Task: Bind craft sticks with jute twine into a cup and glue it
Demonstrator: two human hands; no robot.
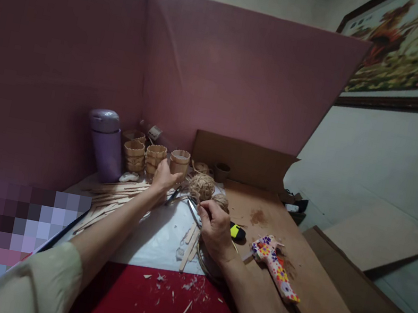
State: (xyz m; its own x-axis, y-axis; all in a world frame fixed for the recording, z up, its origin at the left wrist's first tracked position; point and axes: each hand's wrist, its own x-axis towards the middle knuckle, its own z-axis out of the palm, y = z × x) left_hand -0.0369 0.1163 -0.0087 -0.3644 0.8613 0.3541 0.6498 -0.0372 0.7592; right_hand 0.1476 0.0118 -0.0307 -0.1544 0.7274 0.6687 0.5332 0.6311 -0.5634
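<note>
My left hand [165, 176] reaches to the small wooden-stick cups, in front of the gap between the middle cup [155, 157] and the right cup [180, 161]. Its fingers are apart, and the fingertips lie by the right cup's lower side. My right hand [215, 226] is closed, thumb and forefinger pinched beside a ball of twine [202, 186]; what it pinches is too small to make out. Metal scissor blades [192, 208] show just left of its fingers. A dark pen-like tool [173, 195] lies below my left hand.
Flat wooden sticks [117, 194] are spread at left near a purple bottle [107, 149]. A flower-patterned glue gun [276, 265] with its cord lies right, beside a yellow-black tool [237, 231]. Wood scraps litter the red cloth [150, 308]. Cardboard [241, 159] stands behind.
</note>
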